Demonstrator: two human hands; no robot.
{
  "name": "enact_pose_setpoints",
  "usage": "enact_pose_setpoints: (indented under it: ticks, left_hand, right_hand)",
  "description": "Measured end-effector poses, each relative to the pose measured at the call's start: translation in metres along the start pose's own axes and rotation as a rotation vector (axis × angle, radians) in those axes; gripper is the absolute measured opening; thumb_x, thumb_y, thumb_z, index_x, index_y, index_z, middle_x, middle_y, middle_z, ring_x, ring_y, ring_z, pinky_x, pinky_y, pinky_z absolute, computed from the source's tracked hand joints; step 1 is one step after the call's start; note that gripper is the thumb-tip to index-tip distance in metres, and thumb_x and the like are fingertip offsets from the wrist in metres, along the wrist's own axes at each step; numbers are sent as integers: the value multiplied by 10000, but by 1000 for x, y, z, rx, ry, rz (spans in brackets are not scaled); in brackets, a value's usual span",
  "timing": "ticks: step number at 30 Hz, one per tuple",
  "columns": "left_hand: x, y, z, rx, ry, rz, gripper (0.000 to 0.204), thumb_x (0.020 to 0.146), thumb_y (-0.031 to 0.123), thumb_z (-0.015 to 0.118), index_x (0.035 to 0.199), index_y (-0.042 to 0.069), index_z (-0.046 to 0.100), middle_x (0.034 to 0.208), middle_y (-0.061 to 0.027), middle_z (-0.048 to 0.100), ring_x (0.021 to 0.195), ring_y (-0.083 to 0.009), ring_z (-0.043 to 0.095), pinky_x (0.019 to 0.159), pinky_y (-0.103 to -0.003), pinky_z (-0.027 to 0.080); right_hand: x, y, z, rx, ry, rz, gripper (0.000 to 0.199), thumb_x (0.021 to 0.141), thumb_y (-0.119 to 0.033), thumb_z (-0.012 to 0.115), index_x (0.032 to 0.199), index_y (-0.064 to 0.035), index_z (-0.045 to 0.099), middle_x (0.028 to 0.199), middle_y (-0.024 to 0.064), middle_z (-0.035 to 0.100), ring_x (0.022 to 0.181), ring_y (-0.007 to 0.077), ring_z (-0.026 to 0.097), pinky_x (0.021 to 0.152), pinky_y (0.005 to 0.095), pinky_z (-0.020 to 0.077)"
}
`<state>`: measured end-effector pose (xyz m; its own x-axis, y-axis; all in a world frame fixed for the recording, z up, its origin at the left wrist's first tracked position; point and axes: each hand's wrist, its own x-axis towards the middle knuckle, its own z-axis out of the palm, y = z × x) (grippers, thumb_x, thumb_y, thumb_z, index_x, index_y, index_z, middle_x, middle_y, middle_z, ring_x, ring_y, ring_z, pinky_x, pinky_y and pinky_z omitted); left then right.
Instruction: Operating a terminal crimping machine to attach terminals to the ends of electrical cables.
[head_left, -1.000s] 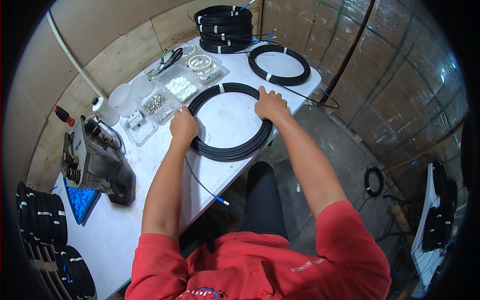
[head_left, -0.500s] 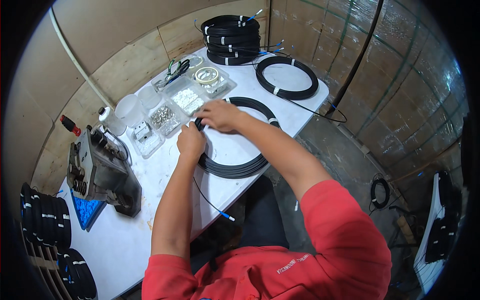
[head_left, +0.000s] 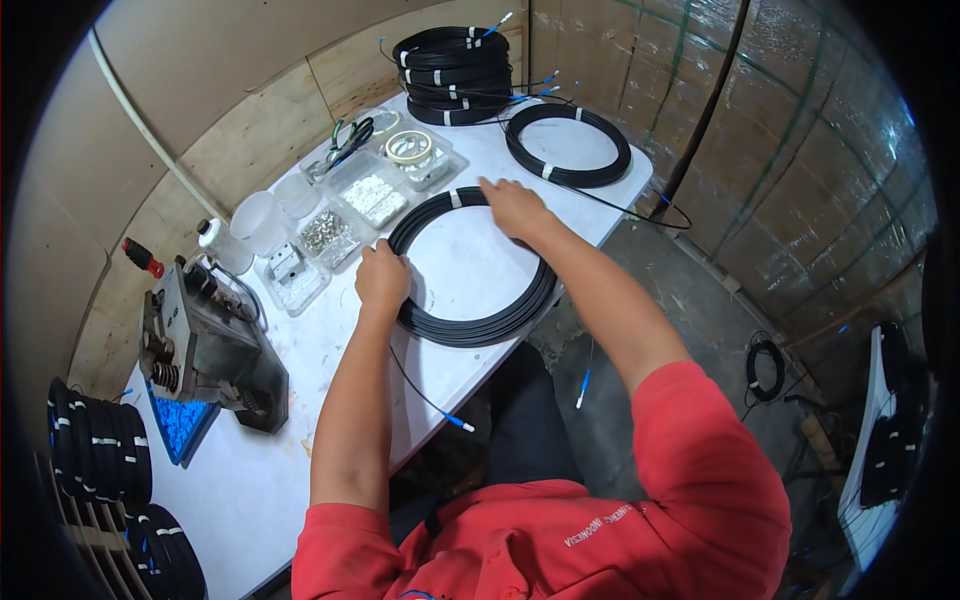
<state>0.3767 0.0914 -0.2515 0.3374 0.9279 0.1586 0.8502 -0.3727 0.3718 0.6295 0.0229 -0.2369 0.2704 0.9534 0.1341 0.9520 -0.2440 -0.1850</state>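
- Across comes our right hand (head_left: 520,212), from beside our left hand (head_left: 384,275) half a second ago to the upper right rim of the black cable coil (head_left: 465,331); the left has barely shifted.
- Our coil lies flat on the white table (head_left: 250,490), just right of the clear trays (head_left: 325,240), and we have a hand at each side.
- Left fingers are curled in close, holding the left rim. Right fingers drape over the top with the index stretched out; whether they grip or merely rest, we cannot tell.
- On progress, we judge the winding done: the turns sit together as a neat ring, and one white band (head_left: 455,199) shows at the top.
- Loose ends, though! One blue connector (head_left: 460,423) pokes past the table edge, and a second blue-tipped lead (head_left: 584,385) hangs farther right, so both look untucked to us.
- Behind, a banded single coil (head_left: 590,178) and a stack of coils (head_left: 455,80) look finished; any more bands on ours may be hidden by our hands.
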Motion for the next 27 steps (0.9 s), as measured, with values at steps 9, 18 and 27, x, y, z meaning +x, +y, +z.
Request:
enact_pose_setpoints:
  ticks: [9,18,27]
  left_hand:
    - [1,-4,-2,-84,31,-13,427,947,355,653,1195,10,691,1119,-271,697,1062,-444,680,925,-503,546]
    - [-38,-67,-12,-665,-235,-274,384,1034,371,569,1046,7,694,795,-88,657,615,-174,623,520,-368,525]
    - [-108,-105,-61,-1040,-240,-320,241,996,201,676,1153,19,692,742,7,564,570,-94,512,489,-297,455]
  right_hand:
    - [-51,12,3,216,49,353,624,910,-65,569,1522,-130,465,1372,232,584,1289,431,531,1066,526,470]
    - [-51,12,6,211,95,405,646,912,-74,566,1541,-172,457,1417,183,576,1332,422,502,1107,557,425]
    - [-61,-15,-2,359,160,709,583,926,-119,599,1489,-231,494,1459,146,538,1382,389,472,1143,595,359]
